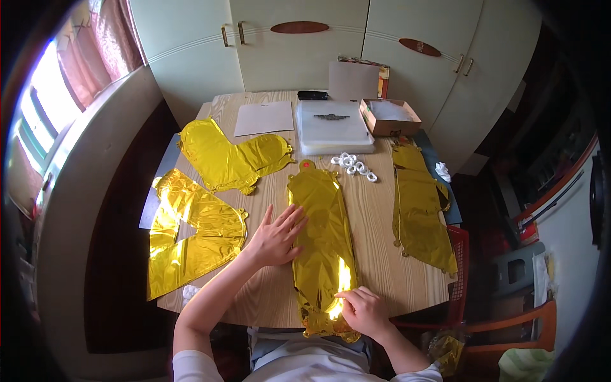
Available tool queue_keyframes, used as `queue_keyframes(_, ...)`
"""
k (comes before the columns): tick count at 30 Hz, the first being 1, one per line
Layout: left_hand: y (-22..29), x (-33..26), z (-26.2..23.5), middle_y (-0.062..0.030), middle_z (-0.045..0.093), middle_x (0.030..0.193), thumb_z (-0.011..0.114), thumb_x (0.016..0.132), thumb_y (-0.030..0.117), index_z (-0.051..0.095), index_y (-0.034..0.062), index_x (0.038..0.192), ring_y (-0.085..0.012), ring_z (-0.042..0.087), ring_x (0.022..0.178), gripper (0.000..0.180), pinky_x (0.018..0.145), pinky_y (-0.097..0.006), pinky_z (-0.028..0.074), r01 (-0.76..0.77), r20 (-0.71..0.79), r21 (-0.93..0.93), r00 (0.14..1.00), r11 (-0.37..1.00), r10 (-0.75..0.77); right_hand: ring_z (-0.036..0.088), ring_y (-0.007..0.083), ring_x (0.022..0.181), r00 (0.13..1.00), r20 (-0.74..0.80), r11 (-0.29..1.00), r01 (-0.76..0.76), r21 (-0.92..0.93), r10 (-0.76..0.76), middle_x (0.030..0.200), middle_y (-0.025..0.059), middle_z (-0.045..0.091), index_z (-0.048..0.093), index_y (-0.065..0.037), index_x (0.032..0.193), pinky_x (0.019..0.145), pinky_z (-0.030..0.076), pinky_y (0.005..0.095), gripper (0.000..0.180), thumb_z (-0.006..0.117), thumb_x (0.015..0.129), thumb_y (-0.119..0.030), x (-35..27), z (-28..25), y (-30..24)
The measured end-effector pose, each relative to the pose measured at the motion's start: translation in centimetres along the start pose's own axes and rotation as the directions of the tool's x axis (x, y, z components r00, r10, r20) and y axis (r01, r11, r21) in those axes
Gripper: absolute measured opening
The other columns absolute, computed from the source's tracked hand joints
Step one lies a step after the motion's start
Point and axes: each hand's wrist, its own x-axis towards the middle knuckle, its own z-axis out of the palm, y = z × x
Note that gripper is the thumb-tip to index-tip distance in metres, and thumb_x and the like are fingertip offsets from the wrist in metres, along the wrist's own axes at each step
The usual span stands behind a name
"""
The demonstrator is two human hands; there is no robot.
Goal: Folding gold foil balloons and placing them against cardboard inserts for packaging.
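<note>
My left hand point(275, 237) lies flat, fingers spread, on the long gold balloon point(321, 245) on the desk point(375, 235). My right hand point(363, 311) fingers pinch its bottom end.

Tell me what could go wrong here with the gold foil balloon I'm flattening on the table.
1. The middle foil balloon hangs over the near table edge under your right hand; it might slide off or crease.
2. Your left hand presses flat on its side; hard pressing could wrinkle the foil.
3. The small white rings lie loose just past the balloon's top; shifting the balloon could scatter them.
</note>
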Motion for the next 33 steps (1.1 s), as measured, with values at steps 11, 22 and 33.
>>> queue_keyframes(11, -1.1, -0.1, 1.7, -0.018, 0.031, 0.153, 0.041, 0.094, 0.055, 0.032, 0.006, 0.148, -0.03, 0.023, 0.145, 0.074, 0.115, -0.059, 0.014, 0.03, 0.013, -0.097, 1.0, 0.995, -0.029, 0.062, 0.0204, 0.066, 1.0, 0.017, 0.99, 0.008, -0.138, -0.005, 0.07, 0.002, 0.063, 0.068, -0.013, 0.088, 0.053, 0.052, 0.0348, 0.015, 0.064, 0.074, -0.008, -0.4, 0.1, 0.1)
queue_keyframes(22, -1.4, 0.4, 1.6, -0.0204, 0.025, 0.155, 0.037, 0.088, 0.073, 0.027, 0.0063, 0.15, -0.0336, 0.02, 0.146, 0.091, 0.115, -0.059, 0.014, 0.02, 0.045, -0.106, 0.999, 0.994, -0.015, 0.063, 0.0228, 0.068, 0.999, 0.046, 0.996, -0.023, -0.082, 0.027, 0.073, 0.0037, 0.064, 0.067, -0.012, 0.087, 0.057, 0.053, 0.0366, 0.014, 0.064, 0.074, -0.008, -0.6, 0.6, 0.6)
queue_keyframes(33, -2.7, 1.5, 1.5, -0.0239, 0.021, 0.156, 0.045, 0.071, 0.087, 0.023, 0.004, 0.151, -0.0366, 0.018, 0.146, 0.117, 0.113, -0.062, 0.013, 0.007, 0.107, -0.058, 0.994, 0.998, 0.0, 0.062, 0.0237, 0.067, 0.999, 0.032, 0.998, -0.029, -0.057, 0.031, 0.071, 0.0043, 0.063, 0.065, -0.011, 0.084, 0.057, 0.052, 0.0372, 0.011, 0.063, 0.074, -0.006, -0.7, 1.0, 1.0)
